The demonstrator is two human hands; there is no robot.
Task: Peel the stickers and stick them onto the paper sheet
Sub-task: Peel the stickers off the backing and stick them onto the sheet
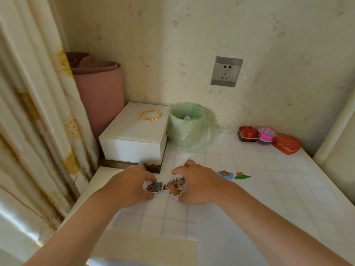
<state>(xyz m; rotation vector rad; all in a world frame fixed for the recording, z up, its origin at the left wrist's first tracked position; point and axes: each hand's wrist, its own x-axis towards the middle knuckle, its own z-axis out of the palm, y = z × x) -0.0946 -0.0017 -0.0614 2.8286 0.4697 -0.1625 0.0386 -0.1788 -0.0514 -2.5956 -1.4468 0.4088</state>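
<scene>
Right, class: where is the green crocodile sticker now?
Head view: the green crocodile sticker lies right of the right hand, beside the blue sticker.

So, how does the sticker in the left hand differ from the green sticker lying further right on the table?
The held sticker is pinched by the left hand; the green sticker lies flat on the gridded surface, touched by no hand. The held sticker shows a brown animal with blue and a white edge; the green sticker shows a small brown animal on a green shape. Both are cartoon animal stickers.
</scene>
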